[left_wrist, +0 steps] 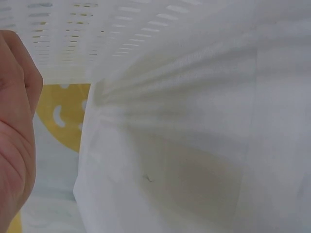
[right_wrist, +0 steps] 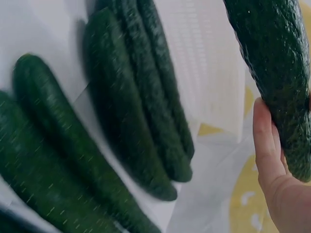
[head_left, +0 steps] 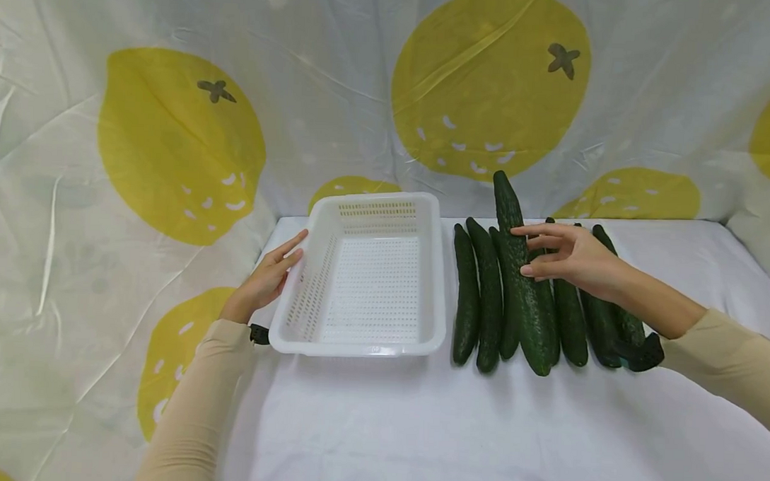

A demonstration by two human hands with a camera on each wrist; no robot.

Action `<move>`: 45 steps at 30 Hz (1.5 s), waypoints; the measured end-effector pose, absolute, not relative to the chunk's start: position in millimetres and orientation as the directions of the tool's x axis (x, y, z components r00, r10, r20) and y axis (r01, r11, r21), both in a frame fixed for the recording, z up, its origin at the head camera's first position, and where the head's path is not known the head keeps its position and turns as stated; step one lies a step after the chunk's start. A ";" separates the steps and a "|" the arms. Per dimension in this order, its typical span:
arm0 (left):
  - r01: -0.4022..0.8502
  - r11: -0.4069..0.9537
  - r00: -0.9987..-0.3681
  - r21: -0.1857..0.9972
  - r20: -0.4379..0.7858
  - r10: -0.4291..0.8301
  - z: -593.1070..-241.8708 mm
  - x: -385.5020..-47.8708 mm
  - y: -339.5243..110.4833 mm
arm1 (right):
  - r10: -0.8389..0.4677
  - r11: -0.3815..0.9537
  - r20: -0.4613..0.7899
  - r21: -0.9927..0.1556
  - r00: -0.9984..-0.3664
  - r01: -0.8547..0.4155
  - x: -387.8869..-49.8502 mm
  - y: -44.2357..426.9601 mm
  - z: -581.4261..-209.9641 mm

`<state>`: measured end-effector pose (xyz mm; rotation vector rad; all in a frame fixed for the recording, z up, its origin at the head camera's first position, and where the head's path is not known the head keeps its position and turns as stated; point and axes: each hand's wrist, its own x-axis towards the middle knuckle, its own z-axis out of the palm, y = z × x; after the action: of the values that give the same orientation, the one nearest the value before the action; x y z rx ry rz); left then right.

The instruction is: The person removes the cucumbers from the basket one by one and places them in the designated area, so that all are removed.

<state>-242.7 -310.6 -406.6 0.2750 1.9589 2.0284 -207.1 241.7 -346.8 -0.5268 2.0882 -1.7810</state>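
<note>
My right hand (head_left: pixel 575 258) grips a long dark green cucumber (head_left: pixel 519 273) between thumb and fingers, raised above a row of other cucumbers. In the right wrist view the held cucumber (right_wrist: pixel 272 63) stands on the right, the hand (right_wrist: pixel 282 174) around its lower part. A white perforated plastic basket (head_left: pixel 439 285) with nothing in it is to the left of the row. My left hand (head_left: pixel 265 279) holds the basket by its left side; the fingertips behind the rim are partly hidden. From the left wrist, the hand (left_wrist: pixel 17 126) shows beside the slotted basket wall (left_wrist: pixel 107 29).
Several cucumbers (head_left: pixel 464 300) lie side by side on the white tablecloth (head_left: pixel 404 425), right of the basket, some partly covered by the held one and by my right arm. A lemon-print curtain (head_left: pixel 338 111) hangs behind the table and at its left side.
</note>
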 end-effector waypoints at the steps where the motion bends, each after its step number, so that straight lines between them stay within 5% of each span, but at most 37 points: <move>1: -0.090 -0.018 -0.934 0.996 -0.078 0.349 -406.4 -242.7 -310.8 | -0.494 0.148 -0.017 -0.987 -0.869 -0.065 -207.4 245.0 -348.6; 45: -0.103 -0.009 -0.931 0.995 -0.093 0.353 -405.7 -243.5 -312.0 | -0.314 0.340 -0.104 -0.940 -0.944 -0.009 -211.3 343.5 -386.8</move>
<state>-243.5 -312.0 -405.7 0.2607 1.9555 2.0097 -211.3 343.5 -386.8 -0.2899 2.3397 -1.6395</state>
